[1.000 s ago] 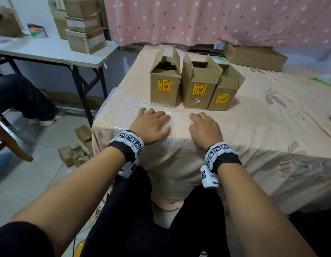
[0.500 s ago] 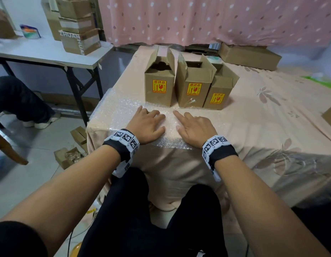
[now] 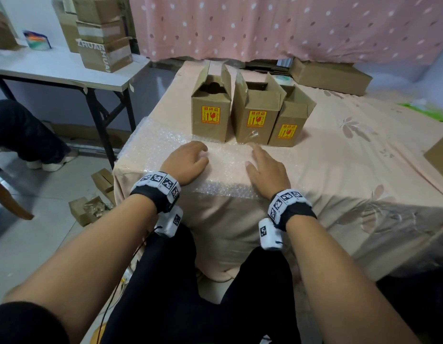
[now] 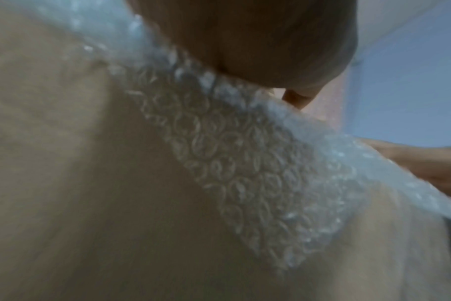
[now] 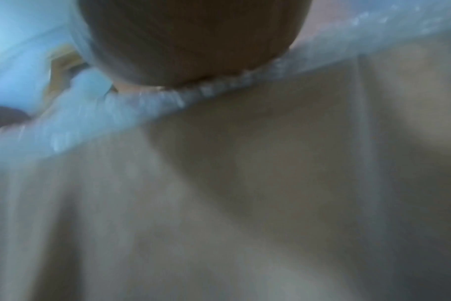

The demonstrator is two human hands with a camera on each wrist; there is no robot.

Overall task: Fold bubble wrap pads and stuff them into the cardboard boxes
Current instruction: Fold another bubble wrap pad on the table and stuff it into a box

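Soft even indoor light, head view fairly sharp with wide-angle bending at edges, both wrist views dim, heavily blurred, bluish glow at upper corners

"ZHUANHUAN" is printed down the corner of the stacked side box [image 3: 105, 54]. Yellow fragile stickers with red Chinese characters, "易碎品", are carried by the three cardboard boxes [image 3: 210, 115].

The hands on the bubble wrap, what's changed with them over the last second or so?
The right hand, curled a second ago, has opened and slid forward over the bubble wrap, fingers now reaching toward the middle cardboard box. The left hand has stayed palm-down on the sheet, though its fingers look more curled. Neither hand has taken hold of anything. The three boxes and the flat sheet remain in place.
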